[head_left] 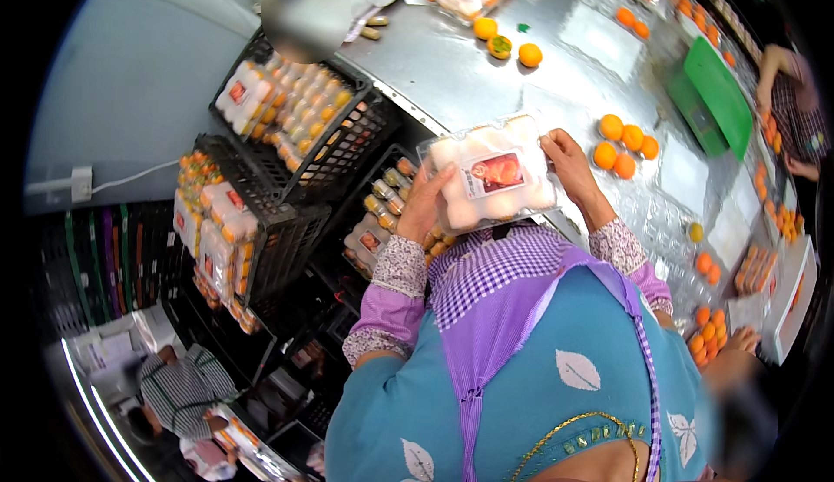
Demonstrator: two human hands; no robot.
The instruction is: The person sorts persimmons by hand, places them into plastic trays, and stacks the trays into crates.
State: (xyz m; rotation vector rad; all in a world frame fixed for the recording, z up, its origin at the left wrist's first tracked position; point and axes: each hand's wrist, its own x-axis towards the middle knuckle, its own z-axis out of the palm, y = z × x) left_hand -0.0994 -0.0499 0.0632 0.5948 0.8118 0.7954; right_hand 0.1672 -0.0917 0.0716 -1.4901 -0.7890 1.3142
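Note:
A clear plastic fruit pack with white padding and a picture label on top is held in front of my body, above the table's edge. My left hand is closed on its left side, the thumb lying over the top and the other fingers mostly hidden. At the pack's right edge, my right hand grips with thumb and fingers. The padding hides most of what is inside. To the right of my right hand, a group of loose orange fruits lies on the metal table.
Black crates filled with similar packs stand stacked at the left. A lower crate of packs sits beside my left arm. A green bin and empty clear trays occupy the table's right side. Other people work at the right and lower left.

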